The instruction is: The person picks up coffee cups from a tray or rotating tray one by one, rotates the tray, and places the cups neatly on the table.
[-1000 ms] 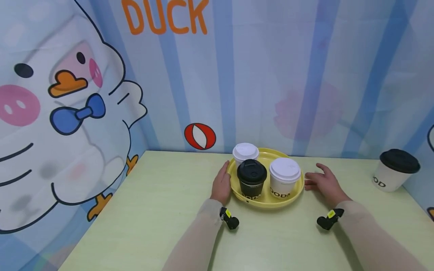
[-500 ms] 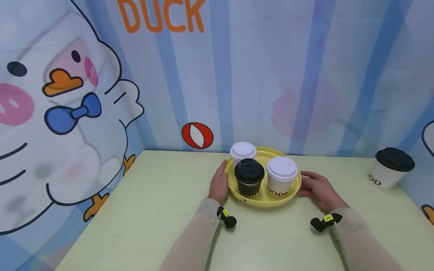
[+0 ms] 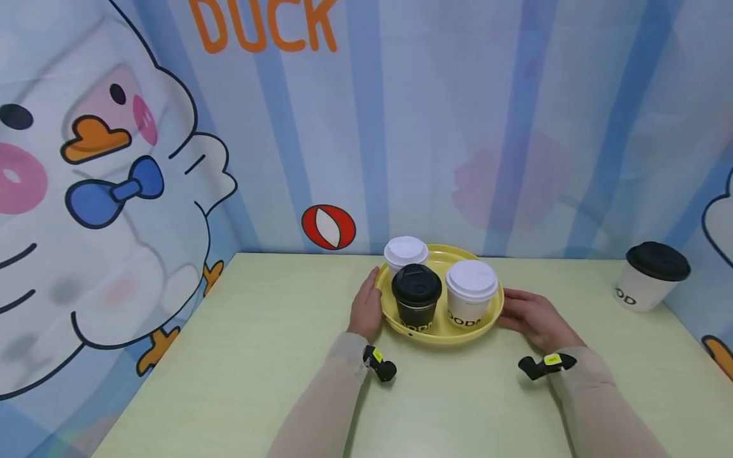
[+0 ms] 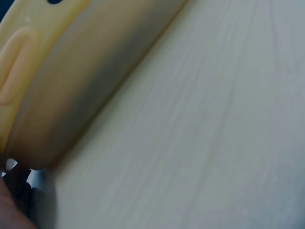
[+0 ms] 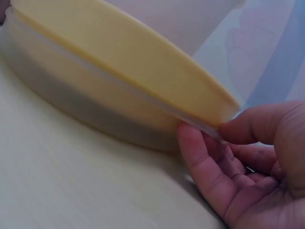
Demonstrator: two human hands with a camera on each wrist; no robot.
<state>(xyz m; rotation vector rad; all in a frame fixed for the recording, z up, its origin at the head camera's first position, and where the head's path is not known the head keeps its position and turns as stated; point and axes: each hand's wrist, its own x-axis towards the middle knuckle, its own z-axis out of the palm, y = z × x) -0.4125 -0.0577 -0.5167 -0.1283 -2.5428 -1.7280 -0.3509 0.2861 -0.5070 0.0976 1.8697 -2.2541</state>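
A round yellow tray [image 3: 449,339] rests on the table, carrying a white-lidded cup [image 3: 471,280] on the right, a black cup [image 3: 417,285] in front and another white-lidded cup [image 3: 405,250] behind. At the tray's left edge, my left hand [image 3: 366,312] holds its rim; only a bit of the hand shows in the left wrist view, beside the tray's side wall [image 4: 95,71]. My right hand [image 3: 538,320] grips the opposite edge. The right wrist view shows its thumb [image 5: 250,125] on top of the rim and its fingers [image 5: 200,162] below.
A white cup with a black lid [image 3: 649,280] stands apart at the far right of the pale table [image 3: 275,356]. Behind the table hangs a blue striped backdrop [image 3: 418,127] with a cartoon duck on the left. Small black devices sit on both wrists.
My right hand has moved left from beside the tray and taken hold of its rim. My left hand stays at the left edge. The head view has shifted slightly to the right.
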